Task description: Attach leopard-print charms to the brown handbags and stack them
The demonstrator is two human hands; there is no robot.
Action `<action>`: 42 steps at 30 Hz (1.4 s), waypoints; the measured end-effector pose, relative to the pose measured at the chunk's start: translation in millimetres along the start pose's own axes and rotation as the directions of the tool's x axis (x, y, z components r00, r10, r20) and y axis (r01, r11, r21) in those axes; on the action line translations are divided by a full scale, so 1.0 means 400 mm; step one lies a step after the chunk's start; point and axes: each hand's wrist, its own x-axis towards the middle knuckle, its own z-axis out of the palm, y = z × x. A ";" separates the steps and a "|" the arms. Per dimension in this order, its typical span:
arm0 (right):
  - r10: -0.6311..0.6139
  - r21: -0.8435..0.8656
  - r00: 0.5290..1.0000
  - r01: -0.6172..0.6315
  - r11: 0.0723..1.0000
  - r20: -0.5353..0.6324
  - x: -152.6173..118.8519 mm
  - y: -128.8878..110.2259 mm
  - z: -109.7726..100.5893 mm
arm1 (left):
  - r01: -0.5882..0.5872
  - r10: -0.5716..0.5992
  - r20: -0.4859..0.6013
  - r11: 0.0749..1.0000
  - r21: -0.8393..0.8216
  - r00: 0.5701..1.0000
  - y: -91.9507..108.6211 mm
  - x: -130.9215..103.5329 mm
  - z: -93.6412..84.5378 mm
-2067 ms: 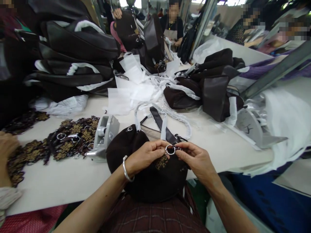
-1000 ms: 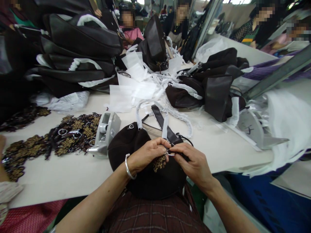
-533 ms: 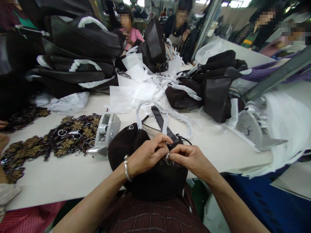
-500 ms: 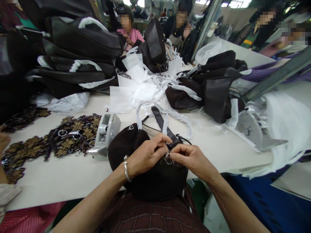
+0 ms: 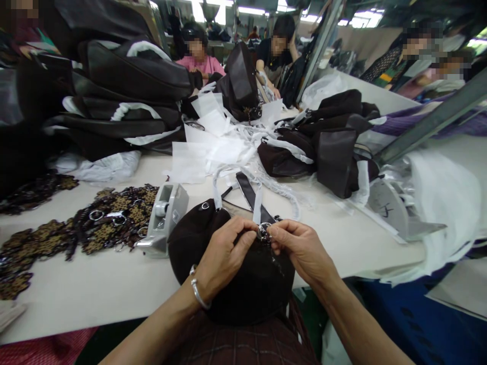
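Observation:
A dark brown handbag (image 5: pixel 243 289) rests against my lap at the table's edge, its wrapped white handle (image 5: pixel 257 203) standing up behind my hands. Over the top of the bag, my left hand (image 5: pixel 230 248) pinches one side of a silver metal ring (image 5: pixel 262 232). My right hand (image 5: pixel 300 248) grips the other side of that ring, thumb against forefinger. A dark beaded charm (image 5: pixel 277 261) dangles below the ring on the bag's front. Whether the ring is joined to the bag's hardware is hidden by my fingers.
Left of the bag stand a grey tape dispenser (image 5: pixel 167 215) and a heap of brown flower charms (image 5: pixel 110 218). Stacked dark bags (image 5: pixel 129 76) rise at the back left; more bags (image 5: pixel 335 152) lie right. White paper sheets (image 5: pixel 190 162) cover the middle. Several people sit across the table.
Both hands have shifted slightly, and the silver ring now shows upright between the fingertips. The charm hangs lower on the bag's front. A person across the table has lowered a hand.

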 end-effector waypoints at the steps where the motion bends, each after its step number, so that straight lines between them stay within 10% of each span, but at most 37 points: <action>1: 0.006 0.001 1.000 -0.006 1.000 0.002 0.000 0.002 0.003 | 0.015 -0.015 0.000 1.000 -0.014 1.000 0.005 0.005 -0.011; 16: -0.164 -0.124 0.986 0.167 0.978 0.034 -0.023 0.039 0.007 | 0.350 -0.280 0.211 0.710 -0.611 0.937 -0.005 0.016 0.012; 28: 0.176 0.236 0.918 -0.270 0.934 0.356 -0.039 0.033 0.006 | -0.023 0.025 0.013 0.989 -0.143 1.000 0.020 0.020 -0.009; 42: 0.105 0.213 0.964 -0.159 0.964 0.242 -0.040 0.027 0.027 | 0.046 -0.046 0.005 0.977 -0.207 0.999 0.006 0.020 -0.001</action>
